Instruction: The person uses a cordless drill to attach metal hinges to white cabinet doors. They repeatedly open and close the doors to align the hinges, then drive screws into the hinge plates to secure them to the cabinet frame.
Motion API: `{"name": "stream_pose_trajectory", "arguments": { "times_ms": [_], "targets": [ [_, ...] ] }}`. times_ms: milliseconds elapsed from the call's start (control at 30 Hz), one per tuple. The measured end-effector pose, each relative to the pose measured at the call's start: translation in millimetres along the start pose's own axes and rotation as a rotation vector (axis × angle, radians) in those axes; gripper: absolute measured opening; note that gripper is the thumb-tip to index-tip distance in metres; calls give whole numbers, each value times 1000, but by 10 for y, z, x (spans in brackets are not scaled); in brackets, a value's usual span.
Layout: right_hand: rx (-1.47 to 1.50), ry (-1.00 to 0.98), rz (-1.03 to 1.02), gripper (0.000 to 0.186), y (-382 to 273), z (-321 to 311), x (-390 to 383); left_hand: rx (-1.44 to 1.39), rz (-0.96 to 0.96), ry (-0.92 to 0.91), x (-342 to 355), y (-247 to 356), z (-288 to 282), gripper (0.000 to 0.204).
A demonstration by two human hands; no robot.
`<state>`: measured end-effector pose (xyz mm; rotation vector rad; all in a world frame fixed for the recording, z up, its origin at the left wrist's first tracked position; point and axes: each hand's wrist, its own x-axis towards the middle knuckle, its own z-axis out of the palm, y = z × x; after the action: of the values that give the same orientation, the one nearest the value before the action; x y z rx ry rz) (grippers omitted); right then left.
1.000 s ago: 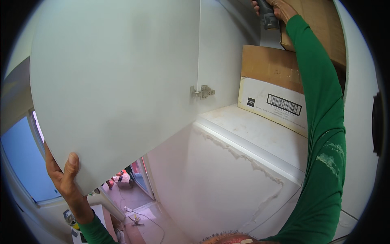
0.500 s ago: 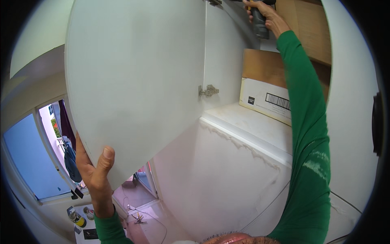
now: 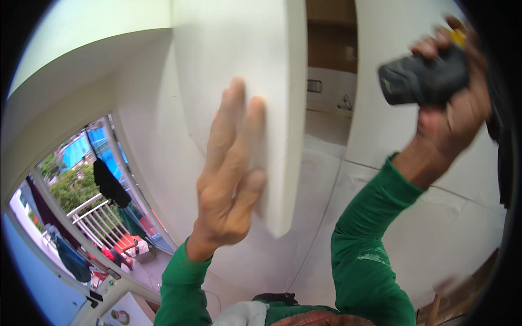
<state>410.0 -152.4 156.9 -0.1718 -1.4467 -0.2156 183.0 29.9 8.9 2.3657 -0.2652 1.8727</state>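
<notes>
A white cabinet door (image 3: 274, 60) hangs in front of me, swung most of the way closed, with its free edge toward me. Against the door's outer face, near its lower part, lies my left hand (image 3: 225, 185), fingers stretched out and slightly blurred. Off to the right, my right hand (image 3: 454, 119) grips a cordless drill (image 3: 424, 79), its black battery base facing me; the front end of the tool is hidden. Through the gap beside the door, part of a cardboard box (image 3: 329, 92) shows on the cabinet shelf.
White panel surfaces (image 3: 391, 65) stand right of the gap. At far left, a glazed opening gives onto a balcony railing (image 3: 95, 217) with hanging cloths. A table (image 3: 130, 307) with a can is at lower left, brown wooden furniture (image 3: 462, 288) at lower right.
The door has swung from wide open to nearly closed, my left hand moving rightward with it. My right hand has drawn the drill out of the cabinet, to the right. The view has turned.
</notes>
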Motion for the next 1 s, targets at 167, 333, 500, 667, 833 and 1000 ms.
{"name": "stream_pose_trajectory", "arguments": {
  "times_ms": [167,333,500,667,833,1000],
  "targets": [
    [-262,124,-61,44,-948,-406,-788,157,138,25,180,-294,683,64],
    [-458,113,-118,36,-1290,-463,-1300,205,131,96,229,-444,1147,54],
    [-677,234,-141,49,-1411,-384,-1751,268,41,35,262,-530,1391,51],
    [-640,55,-2,52,-1475,-489,-2066,255,65,26,307,-649,1566,54],
    [-734,116,35,51,-1419,-561,-2341,278,52,-12,322,-736,1677,58],
    [-723,182,61,46,-1378,-594,-2508,279,34,-53,373,-708,1703,56]
  ]
}}
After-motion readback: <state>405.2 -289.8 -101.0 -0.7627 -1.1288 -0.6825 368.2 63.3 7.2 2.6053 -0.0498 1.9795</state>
